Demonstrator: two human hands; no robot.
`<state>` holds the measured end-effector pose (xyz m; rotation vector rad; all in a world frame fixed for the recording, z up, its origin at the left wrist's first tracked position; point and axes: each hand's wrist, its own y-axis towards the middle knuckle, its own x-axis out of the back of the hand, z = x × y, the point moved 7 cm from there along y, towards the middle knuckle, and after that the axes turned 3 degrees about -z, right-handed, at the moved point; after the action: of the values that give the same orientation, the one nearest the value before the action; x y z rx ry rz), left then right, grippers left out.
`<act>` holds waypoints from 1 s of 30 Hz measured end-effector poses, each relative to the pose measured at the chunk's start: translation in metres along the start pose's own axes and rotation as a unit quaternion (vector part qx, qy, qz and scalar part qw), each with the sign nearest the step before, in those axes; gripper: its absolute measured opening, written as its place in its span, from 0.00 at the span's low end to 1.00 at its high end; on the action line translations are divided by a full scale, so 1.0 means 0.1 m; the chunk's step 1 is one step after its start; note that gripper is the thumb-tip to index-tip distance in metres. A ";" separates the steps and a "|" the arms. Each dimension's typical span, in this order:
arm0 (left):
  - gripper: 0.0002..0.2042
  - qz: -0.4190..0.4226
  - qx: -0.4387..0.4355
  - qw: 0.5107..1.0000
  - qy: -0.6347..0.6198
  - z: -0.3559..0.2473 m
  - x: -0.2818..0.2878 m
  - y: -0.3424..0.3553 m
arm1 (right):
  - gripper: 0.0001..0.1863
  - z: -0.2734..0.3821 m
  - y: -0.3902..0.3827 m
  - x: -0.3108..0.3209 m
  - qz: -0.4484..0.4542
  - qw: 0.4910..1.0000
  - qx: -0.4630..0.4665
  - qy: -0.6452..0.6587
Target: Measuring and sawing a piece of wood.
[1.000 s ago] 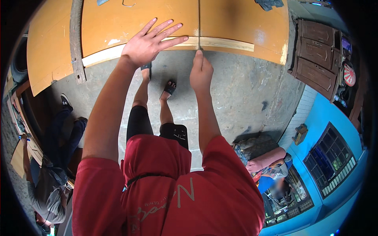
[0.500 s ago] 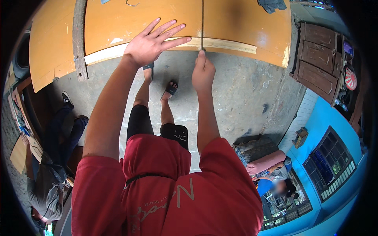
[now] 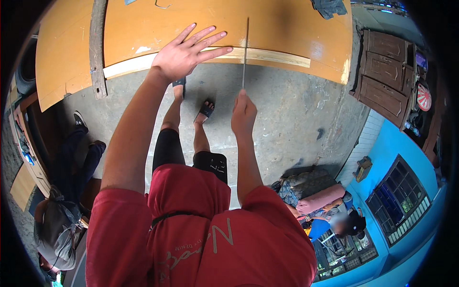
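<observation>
My left hand (image 3: 178,57) lies flat with fingers spread on a pale wooden strip (image 3: 278,58), which runs along the near edge of an orange-brown tabletop (image 3: 162,28). My right hand (image 3: 244,113) is closed around the near end of a hand saw (image 3: 245,52), a little in front of the table edge. The blade shows edge-on as a thin grey line. It points away from me and crosses the strip to the right of my left fingertips. The saw's handle is hidden in my fist.
A worn dark wooden bar (image 3: 97,45) crosses the tabletop on the left. A dark cloth (image 3: 329,7) and a bent wire (image 3: 163,6) lie farther back. Brown drawers (image 3: 382,71) stand at the right. One person (image 3: 55,225) is at the lower left, another (image 3: 315,227) at the lower right.
My right hand has pulled back toward my body with the saw, so the blade's far end now shows on the tabletop. My left hand has stayed in place on the strip.
</observation>
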<state>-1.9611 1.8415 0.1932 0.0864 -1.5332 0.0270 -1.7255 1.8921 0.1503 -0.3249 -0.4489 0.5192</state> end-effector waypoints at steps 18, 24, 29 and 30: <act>0.45 0.005 -0.003 0.999 -0.038 0.02 0.02 0.00 | 0.29 0.09 0.02 0.02 -0.025 0.999 0.037 -0.028; 0.45 -0.005 -0.002 1.000 -0.018 0.00 0.00 0.03 | 0.30 0.41 0.56 -0.16 -0.032 0.996 0.079 -0.036; 0.43 0.014 -0.004 1.000 -0.013 0.03 -0.01 0.03 | 0.29 0.14 0.08 0.00 -0.033 0.997 0.056 -0.038; 0.43 0.007 -0.003 1.000 -0.023 0.01 -0.02 0.02 | 0.28 -0.06 -0.10 0.08 -0.022 0.999 0.029 -0.026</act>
<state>-1.9628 1.8430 0.1914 0.0723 -1.5800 0.0326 -1.7126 1.8872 0.1516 -0.2455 -0.4885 0.4976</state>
